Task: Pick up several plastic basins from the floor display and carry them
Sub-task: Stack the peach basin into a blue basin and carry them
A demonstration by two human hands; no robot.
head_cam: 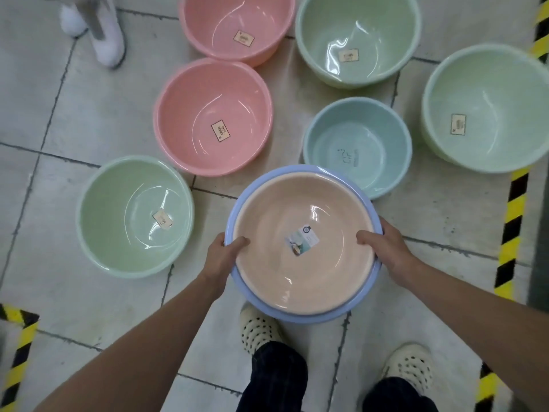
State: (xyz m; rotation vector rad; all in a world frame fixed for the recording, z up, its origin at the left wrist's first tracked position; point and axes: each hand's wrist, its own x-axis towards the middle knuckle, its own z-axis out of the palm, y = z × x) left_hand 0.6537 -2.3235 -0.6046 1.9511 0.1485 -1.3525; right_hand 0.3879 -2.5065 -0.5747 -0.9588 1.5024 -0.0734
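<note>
— So, can you read any of the labels?

— Just one. The near pink basin [212, 117] has a tan label [221, 130] on its bottom, and "SERIES" is legible; the line beside it is too blurred. The labels in the far pink basin [237, 25], the top green basin [358, 40], the right green basin [487, 108] and the left green basin [133, 217] are too small to read. The teal basin [358, 147] shows only faint marks on its bottom.

— And the ones you're holding?

— A peach basin [303, 263] nested inside a blue basin [237, 203], so only the blue rim shows around it. The peach one carries a picture sticker [302, 242], with no writing I can read.

— How are you gripping them?

— At opposite sides of the rim. My left hand [225, 251] and right hand [383, 245] each hook a thumb inside, against the peach wall, and clamp both rims together. My other fingers curl under the rim, mostly hidden.

— Where's the stack?

— Straight in front of me, over my left clog [258, 328], its far edge covering part of the teal basin's rim. The six others sit on the tiled floor [74, 114] beyond.
</note>
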